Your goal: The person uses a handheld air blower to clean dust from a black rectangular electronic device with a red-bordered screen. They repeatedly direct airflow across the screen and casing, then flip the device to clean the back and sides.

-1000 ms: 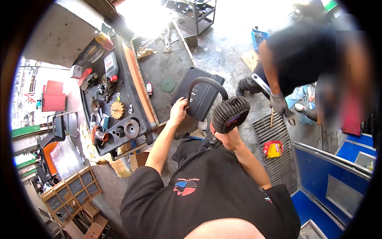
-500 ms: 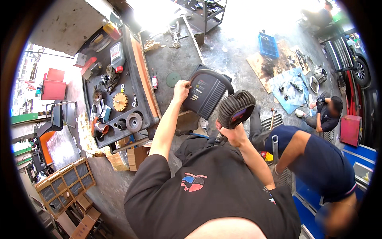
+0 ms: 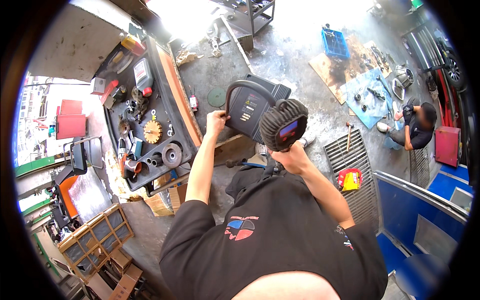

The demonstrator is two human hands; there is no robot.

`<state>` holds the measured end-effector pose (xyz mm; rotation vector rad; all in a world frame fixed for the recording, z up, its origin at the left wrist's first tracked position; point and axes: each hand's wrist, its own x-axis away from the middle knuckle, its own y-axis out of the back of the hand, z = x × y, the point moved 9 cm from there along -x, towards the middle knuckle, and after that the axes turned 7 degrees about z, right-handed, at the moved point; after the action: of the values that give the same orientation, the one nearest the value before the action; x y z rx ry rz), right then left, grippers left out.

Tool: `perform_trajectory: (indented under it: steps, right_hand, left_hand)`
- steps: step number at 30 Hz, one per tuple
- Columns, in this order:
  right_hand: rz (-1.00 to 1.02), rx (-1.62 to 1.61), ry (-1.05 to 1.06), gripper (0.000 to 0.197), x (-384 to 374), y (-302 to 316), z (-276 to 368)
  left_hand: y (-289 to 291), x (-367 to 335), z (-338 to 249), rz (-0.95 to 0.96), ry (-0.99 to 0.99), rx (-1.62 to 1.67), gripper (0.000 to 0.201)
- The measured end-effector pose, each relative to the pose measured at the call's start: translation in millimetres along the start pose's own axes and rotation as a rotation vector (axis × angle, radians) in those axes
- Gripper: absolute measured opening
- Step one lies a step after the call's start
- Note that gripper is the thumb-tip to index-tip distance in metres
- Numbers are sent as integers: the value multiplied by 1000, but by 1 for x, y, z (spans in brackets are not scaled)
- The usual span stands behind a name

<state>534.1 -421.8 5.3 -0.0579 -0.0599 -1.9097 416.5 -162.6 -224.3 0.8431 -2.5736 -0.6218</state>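
My right hand is closed around the lower part of a handheld digital gauge. Ribbed black rubber surrounds its round head, and a small lit screen faces me. From the head a thick black hose arches over to the left. Pinched fingers of my left hand grip the hose's far end, though the tip itself is hidden. Behind the hose is a flat black box with ribbed sides and a printed label. Its left edge lies close to my left fingers; whether they touch it I cannot tell.
On the left stands a black tool cart with bottles, a toothed yellow disc and metal parts. A hammer and a red-yellow package lie on a floor grate. Farther right, a person crouches near a blue sheet.
The gauge has moved slightly left and its screen has turned more toward me. My left hand has shifted a little left and down. The person bending at my right has left the view.
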Motion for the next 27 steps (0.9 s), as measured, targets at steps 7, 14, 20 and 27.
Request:
perform_trajectory:
  steps: [7, 14, 20, 27]
  right_hand:
    - [102, 8, -163, 12, -5, -17, 10]
    - [22, -48, -157, 18, 1, -5, -11]
    - [-24, 11, -58, 19, 3, 5, -12]
    - [-57, -2, -73, 16, 6, 14, -22]
  left_hand:
    - [5, 24, 38, -85, 64, 115, 22]
    - [0, 2, -3, -64, -32, -76, 23]
    - [-8, -29, -10, -29, -79, -97, 22]
    - [-20, -70, -31, 6, -123, -94, 22]
